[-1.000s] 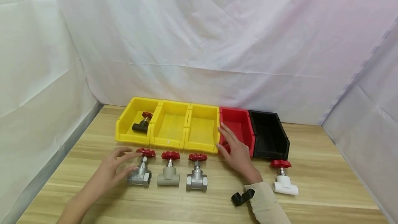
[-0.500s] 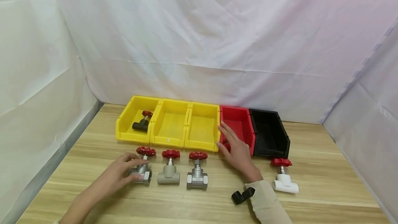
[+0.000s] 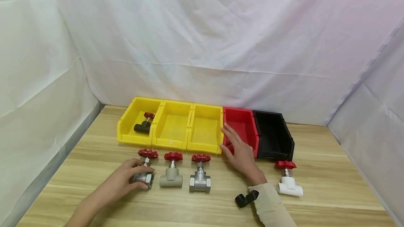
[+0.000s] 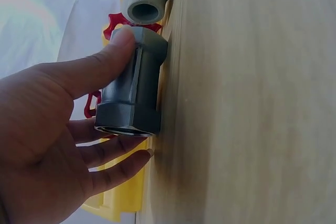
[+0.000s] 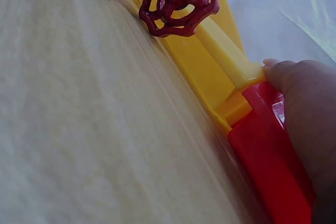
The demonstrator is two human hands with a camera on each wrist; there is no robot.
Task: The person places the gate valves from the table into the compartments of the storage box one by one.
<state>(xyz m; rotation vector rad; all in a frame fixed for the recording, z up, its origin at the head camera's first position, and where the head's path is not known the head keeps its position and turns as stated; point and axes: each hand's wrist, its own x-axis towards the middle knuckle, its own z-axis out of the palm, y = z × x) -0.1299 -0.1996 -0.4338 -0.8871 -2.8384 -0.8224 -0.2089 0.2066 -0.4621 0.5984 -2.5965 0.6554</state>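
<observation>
My left hand (image 3: 121, 179) grips the body of a metal valve (image 3: 149, 179) with a red handwheel, which lies on the table at the left. In the left wrist view, the thumb presses on the metal valve body (image 4: 131, 85) and the other fingers are behind it. To its right lie a beige tee-shaped valve (image 3: 172, 178) and another metal valve (image 3: 200, 182), both with red handwheels. My right hand (image 3: 242, 155) rests at the front of the red bin (image 3: 256, 146), its fingers extended. In the right wrist view, the thumb touches the corner of the adjoining yellow bin (image 5: 247, 74).
Several bins stand side by side at the back, ending with a black bin (image 3: 288, 143). The leftmost yellow bin (image 3: 132, 138) holds a black valve (image 3: 143, 126). A white valve (image 3: 289, 186) lies at the right. A black elbow-shaped piece (image 3: 246, 199) is beside the right sleeve.
My left hand has moved right and slightly down from above the left metal valve, and its thumb and fingers have closed around the body. The right hand has stayed in place.
</observation>
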